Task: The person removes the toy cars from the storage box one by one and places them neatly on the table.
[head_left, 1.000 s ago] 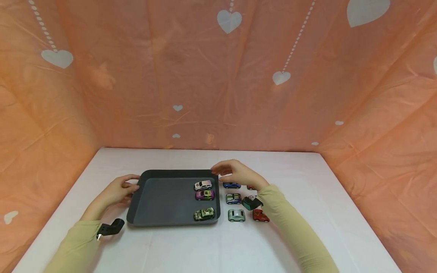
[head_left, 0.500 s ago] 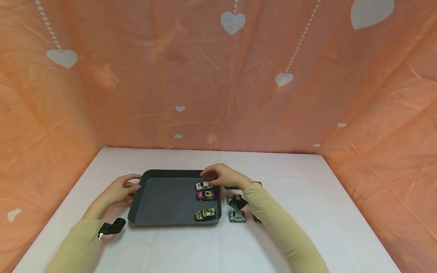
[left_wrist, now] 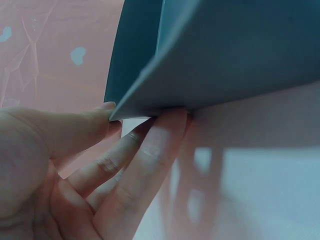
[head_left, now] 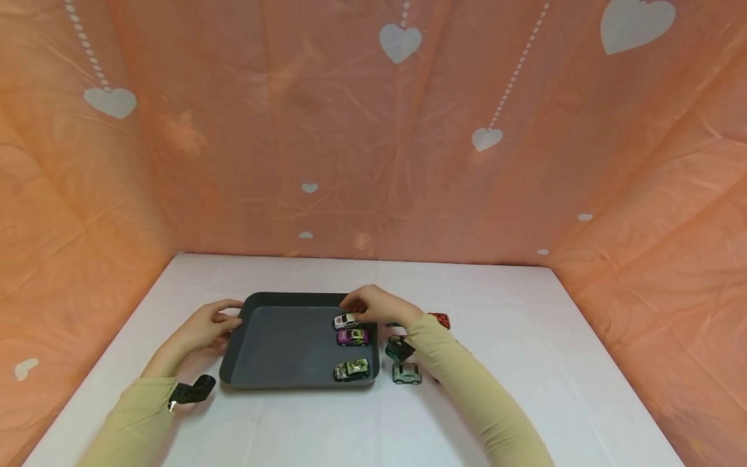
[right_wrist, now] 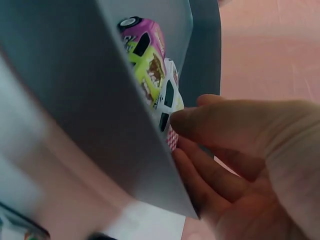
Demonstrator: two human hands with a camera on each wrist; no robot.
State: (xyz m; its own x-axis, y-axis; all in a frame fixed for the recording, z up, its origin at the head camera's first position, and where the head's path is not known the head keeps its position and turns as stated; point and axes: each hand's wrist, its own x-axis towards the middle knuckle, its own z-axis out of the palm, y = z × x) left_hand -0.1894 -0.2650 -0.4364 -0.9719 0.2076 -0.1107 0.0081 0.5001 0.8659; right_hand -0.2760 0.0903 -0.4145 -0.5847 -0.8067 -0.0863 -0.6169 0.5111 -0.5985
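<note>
A dark grey tray lies on the white table. My left hand holds its left rim, thumb on the edge and fingers beneath in the left wrist view. Inside, along the right side, stand a white toy car, a purple and lime toy car and a camouflage-patterned toy car. My right hand reaches over the tray's far right corner and grips the rear end of the white car. In the right wrist view the thumb is on that car's side and the other fingers are around its back, partly hidden.
Right of the tray, a pale green toy car and a red toy car stand on the table. More toy cars there are partly covered by my right forearm and its wrist camera. Orange cloth walls with hearts enclose the table.
My right hand has moved left and slightly nearer, from over the tray's far right corner to the white toy car, and taken hold of it. The left hand stays on the rim.
</note>
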